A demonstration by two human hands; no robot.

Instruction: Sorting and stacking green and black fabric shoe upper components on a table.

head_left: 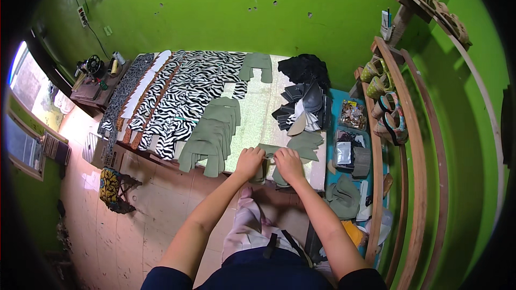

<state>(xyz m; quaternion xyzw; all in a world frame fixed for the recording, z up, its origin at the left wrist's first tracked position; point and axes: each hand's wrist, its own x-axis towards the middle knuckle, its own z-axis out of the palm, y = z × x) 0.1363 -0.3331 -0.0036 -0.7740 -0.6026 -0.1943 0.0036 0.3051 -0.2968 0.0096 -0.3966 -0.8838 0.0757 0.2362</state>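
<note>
Both my hands are closed on one olive-green cut piece of shoe material [266, 148] at the table's front edge. My left hand [251, 161] pinches its left part and my right hand [288, 163] its right part, with knuckles up and the fingertips mostly hidden. Just beyond my right hand lie more loose green pieces [306, 142]. To the left of my hands, overlapping green U-shaped pieces [212, 135] run in a slanting row. A single green U-shaped piece [256, 63] lies at the table's far edge.
Zebra-patterned pieces [199, 80] cover the table's left half. Black pieces [303, 99] are heaped at the back right. Plastic boxes [353, 114] stand on a blue surface beside a wooden rack [400, 129] with sandals. A sewing machine [92, 67] is at far left, a patterned stool [111, 189] below.
</note>
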